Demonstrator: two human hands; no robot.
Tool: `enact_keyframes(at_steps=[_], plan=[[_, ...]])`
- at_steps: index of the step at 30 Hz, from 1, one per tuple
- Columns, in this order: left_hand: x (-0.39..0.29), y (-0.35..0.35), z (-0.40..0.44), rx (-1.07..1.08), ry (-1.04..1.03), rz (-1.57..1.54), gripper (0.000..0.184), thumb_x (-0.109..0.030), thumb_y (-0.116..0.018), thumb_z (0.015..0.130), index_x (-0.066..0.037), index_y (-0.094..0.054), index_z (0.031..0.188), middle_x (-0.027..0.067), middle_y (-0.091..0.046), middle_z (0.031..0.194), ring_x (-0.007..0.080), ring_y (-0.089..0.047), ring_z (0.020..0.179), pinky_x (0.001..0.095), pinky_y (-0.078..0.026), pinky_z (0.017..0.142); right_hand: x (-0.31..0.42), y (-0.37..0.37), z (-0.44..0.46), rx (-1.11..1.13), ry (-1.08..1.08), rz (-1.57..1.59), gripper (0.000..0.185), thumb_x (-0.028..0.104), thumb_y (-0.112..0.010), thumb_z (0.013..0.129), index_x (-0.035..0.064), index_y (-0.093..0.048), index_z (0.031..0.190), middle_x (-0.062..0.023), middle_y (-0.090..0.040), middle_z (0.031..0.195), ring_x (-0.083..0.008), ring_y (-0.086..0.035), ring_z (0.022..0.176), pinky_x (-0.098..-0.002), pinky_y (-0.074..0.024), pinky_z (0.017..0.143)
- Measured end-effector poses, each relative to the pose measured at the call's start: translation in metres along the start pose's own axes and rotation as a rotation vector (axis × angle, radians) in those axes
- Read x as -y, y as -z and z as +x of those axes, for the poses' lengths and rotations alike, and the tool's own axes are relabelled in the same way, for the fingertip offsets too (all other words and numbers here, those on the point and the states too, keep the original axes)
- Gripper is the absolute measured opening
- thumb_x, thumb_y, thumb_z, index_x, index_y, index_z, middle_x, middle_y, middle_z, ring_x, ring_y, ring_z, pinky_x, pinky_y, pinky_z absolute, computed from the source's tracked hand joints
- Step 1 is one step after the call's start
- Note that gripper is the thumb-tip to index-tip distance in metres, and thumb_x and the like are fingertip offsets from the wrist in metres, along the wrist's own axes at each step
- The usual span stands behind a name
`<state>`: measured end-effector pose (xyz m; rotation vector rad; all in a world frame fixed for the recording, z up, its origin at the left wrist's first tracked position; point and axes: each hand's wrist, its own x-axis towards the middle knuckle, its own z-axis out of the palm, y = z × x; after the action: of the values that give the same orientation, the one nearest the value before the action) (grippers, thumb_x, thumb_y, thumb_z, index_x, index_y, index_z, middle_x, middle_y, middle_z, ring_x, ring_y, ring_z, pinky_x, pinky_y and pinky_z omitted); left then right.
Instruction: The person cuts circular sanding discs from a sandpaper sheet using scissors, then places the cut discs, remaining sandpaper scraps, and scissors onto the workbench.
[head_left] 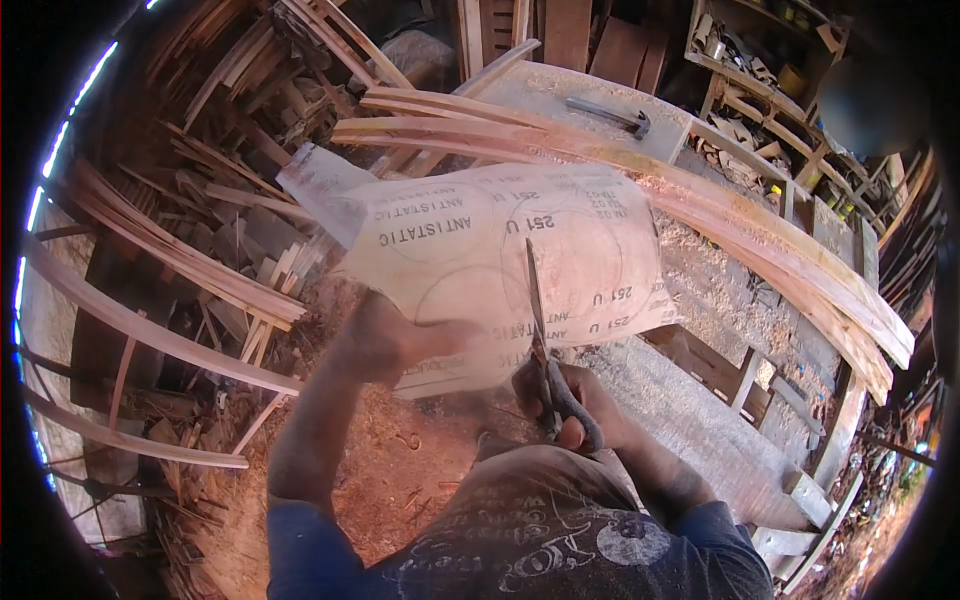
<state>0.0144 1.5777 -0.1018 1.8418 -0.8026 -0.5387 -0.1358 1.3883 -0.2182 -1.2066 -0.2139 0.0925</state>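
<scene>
A large pale sandpaper sheet (pixel 450 275), its printed back facing me, spans the middle of the head view. The back reads "ANTISTATIC" and "251 U" and bears faint pencilled circles. At its lower left edge my left hand (pixel 390 335) grips it, the thumb lying across the printed side; the hand is slightly blurred and its other fingers are mostly hidden. Scissors (pixel 536 310) are in my right hand (pixel 575 400), which is closed around their dark handles. Their blades point away from me over the lower part of the sheet. How far the blades are apart is unclear.
Long curved wooden strips (pixel 700 195) lie across the workbench (pixel 720 440) behind and right of the sheet. A metal clamp (pixel 610 115) rests at the back. More curved wood (pixel 150 325) stands left. Cluttered shelves (pixel 765 95) fill the upper right. Sawdust (pixel 385 470) covers the ground.
</scene>
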Motion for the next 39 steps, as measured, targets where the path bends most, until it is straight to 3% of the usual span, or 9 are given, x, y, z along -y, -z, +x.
enact_keyframes(at_steps=[2, 14, 19, 26, 39], plan=[[-0.003, 0.003, 0.001, 0.022, -0.009, 0.065, 0.054, -0.011, -0.085, 0.076, 0.002, -0.062, 0.124, 0.0106, -0.067, 0.117, 0.0188, -0.064, 0.106, 0.0333, -0.052, 0.092, -0.004, 0.002, 0.003, -0.003, 0.078, 0.001, 0.086, 0.088, -0.066, 0.061, 0.0075, -0.052, 0.086, 0.0018, -0.047, 0.087, -0.0102, -0.042, 0.078, -0.0261, -0.0305, 0.068], [-0.019, 0.013, 0.000, 0.095, 0.005, 0.139, 0.062, -0.013, -0.086, 0.075, 0.002, -0.059, 0.129, 0.0119, -0.067, 0.118, 0.0196, -0.062, 0.108, 0.0336, -0.050, 0.095, 0.012, 0.000, 0.001, 0.051, -0.043, -0.015, 0.081, 0.086, -0.067, 0.065, 0.0085, -0.051, 0.082, 0.0025, -0.046, 0.081, -0.0095, -0.041, 0.074, -0.0258, -0.0294, 0.063], [-0.025, 0.016, 0.002, 0.165, 0.004, 0.214, 0.063, -0.013, -0.085, 0.075, 0.001, -0.059, 0.130, 0.0122, -0.067, 0.119, 0.0208, -0.062, 0.110, 0.0345, -0.049, 0.096, -0.002, 0.007, 0.004, 0.088, 0.067, -0.007, 0.083, 0.088, -0.066, 0.064, 0.0083, -0.051, 0.082, 0.0015, -0.047, 0.085, -0.0102, -0.042, 0.075, -0.0256, -0.0310, 0.065], [-0.032, 0.018, 0.003, 0.222, 0.064, 0.150, 0.065, -0.011, -0.085, 0.074, 0.001, -0.058, 0.132, 0.0118, -0.066, 0.121, 0.0207, -0.062, 0.111, 0.0343, -0.049, 0.098, 0.016, 0.002, -0.001, 0.092, -0.083, -0.051, 0.085, 0.091, -0.064, 0.062, 0.0086, -0.051, 0.081, 0.0019, -0.047, 0.084, -0.0102, -0.042, 0.076, -0.0258, -0.0319, 0.066], [-0.040, 0.020, 0.001, 0.232, 0.127, 0.194, 0.067, -0.010, -0.086, 0.070, 0.000, -0.060, 0.130, 0.0124, -0.066, 0.122, 0.0216, -0.061, 0.112, 0.0357, -0.048, 0.098, -0.008, 0.007, -0.002, 0.130, -0.031, 0.085, 0.074, 0.079, -0.074, 0.064, 0.0091, -0.054, 0.078, 0.0020, -0.051, 0.084, -0.0108, -0.044, 0.075, -0.0270, -0.0328, 0.065]])
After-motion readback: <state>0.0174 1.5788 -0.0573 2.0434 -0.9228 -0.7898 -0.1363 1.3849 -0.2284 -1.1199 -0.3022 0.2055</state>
